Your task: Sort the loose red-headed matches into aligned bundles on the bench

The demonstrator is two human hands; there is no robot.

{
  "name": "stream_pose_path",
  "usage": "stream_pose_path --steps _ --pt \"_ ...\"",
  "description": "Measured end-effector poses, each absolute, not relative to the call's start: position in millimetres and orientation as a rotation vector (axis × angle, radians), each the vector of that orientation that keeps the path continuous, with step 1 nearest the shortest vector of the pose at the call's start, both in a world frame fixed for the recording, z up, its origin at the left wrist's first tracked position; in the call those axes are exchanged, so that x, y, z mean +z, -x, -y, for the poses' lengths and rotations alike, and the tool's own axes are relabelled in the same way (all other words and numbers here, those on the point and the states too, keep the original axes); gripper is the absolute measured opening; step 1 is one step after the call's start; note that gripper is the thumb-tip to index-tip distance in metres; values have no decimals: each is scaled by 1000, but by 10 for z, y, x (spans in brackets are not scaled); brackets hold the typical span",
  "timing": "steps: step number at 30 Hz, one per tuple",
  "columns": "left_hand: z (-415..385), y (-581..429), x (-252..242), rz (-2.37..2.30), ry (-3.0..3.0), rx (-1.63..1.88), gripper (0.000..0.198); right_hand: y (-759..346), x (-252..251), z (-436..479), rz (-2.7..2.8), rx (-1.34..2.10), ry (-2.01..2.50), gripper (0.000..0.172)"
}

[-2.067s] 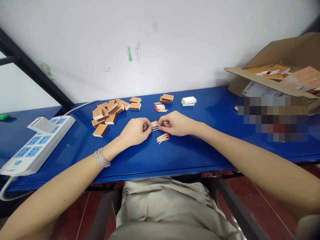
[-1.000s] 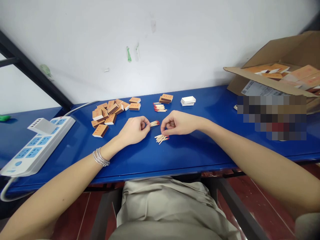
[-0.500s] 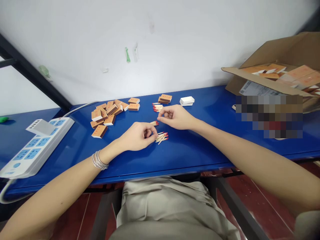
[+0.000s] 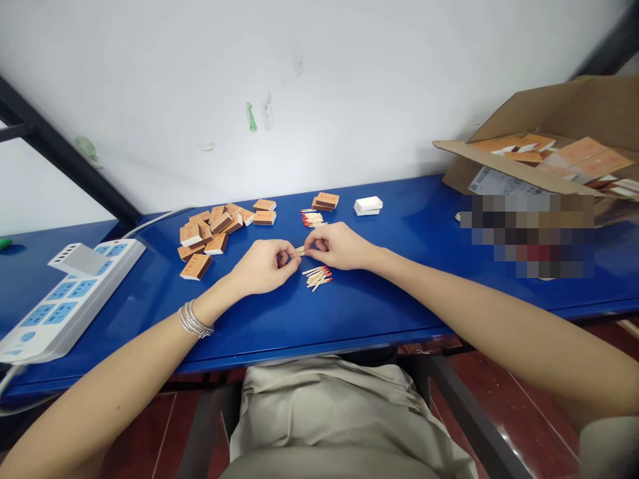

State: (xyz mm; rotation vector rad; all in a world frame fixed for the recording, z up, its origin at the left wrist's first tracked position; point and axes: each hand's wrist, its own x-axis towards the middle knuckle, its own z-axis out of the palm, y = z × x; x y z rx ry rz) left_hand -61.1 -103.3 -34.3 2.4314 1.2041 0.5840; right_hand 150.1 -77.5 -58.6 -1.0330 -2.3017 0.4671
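Observation:
A small bunch of matches (image 4: 301, 251) lies between my two hands, its middle showing and its ends covered by fingers. My left hand (image 4: 267, 267) pinches the left end, thumb and fingertips together. On the other end, the fingertips of my right hand (image 4: 339, 246) are closed and hide the match heads. Just in front of the hands is a loose pile of red-tipped matches (image 4: 318, 277), its sticks at differing angles. Behind my right hand is another pile of matches (image 4: 312, 218), with red heads at both ends.
Orange matchboxes (image 4: 215, 243) are heaped at the left, and a few more matchboxes (image 4: 327, 199) lie at the back. White inner trays (image 4: 368, 204) are stacked nearby. A power strip (image 4: 74, 299) stands left; a cardboard carton (image 4: 459, 169) of matchboxes stands right.
My left hand has moved left and back from the front match pile to the middle bunch. My right hand has come down and left, closing on that bunch's other end.

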Motion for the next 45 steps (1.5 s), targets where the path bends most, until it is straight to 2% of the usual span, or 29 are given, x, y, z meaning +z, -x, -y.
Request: stream_pose_path --steps 9,30,45 --pt "987 626 -299 -1361 -2421 607 20 -1528 -572 776 2262 510 1048 10" --pt "959 617 -414 -1325 -2467 651 19 -1503 -582 803 2201 558 1031 10" --pt "1120 559 -323 -1205 -2375 658 18 -1798 -243 804 2180 923 1005 15"
